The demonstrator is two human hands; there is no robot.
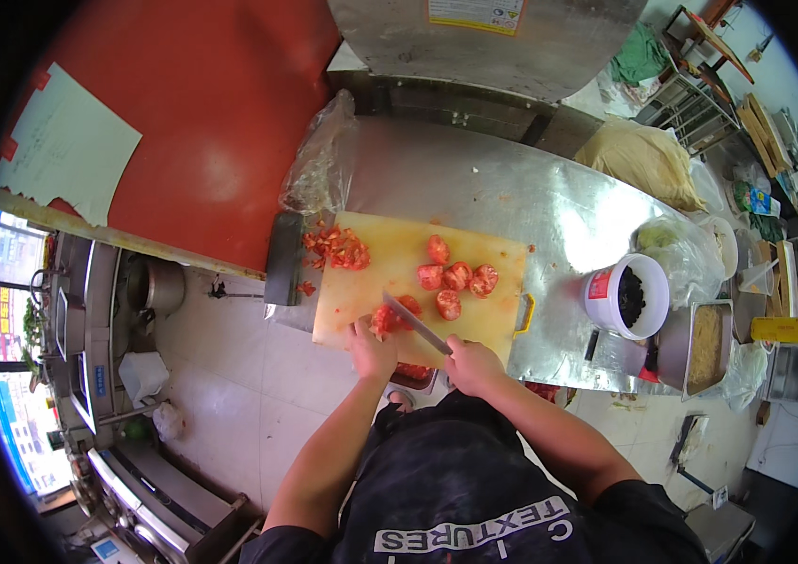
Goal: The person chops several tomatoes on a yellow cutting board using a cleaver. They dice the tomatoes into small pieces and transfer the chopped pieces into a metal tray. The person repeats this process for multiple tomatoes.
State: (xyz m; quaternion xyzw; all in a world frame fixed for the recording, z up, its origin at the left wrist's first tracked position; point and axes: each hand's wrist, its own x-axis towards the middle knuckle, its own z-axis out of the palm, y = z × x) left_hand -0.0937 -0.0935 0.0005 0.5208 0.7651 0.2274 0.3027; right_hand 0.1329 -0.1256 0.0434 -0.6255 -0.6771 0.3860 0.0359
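Note:
My right hand (473,363) is closed around the handle of a kitchen knife (419,325), its blade slanting up and left over cut tomato pieces (386,319). The fingers of my left hand (372,350) touch the near side of those pieces. Below lies a cutting board (378,289) with a yellow handle (526,315) at its right. Several peeled tomato pieces (457,276) sit right of the blade. A heap of chopped tomato (342,250) lies at the board's far left corner, partly beyond its edge.
The board rests on a steel table (547,211). At the right stand a white bucket (600,296) with dark contents and a steel pan (708,345). A dark block (285,261) and a clear plastic bag (321,162) are at the left. A tray of tomato (412,377) is below the near edge.

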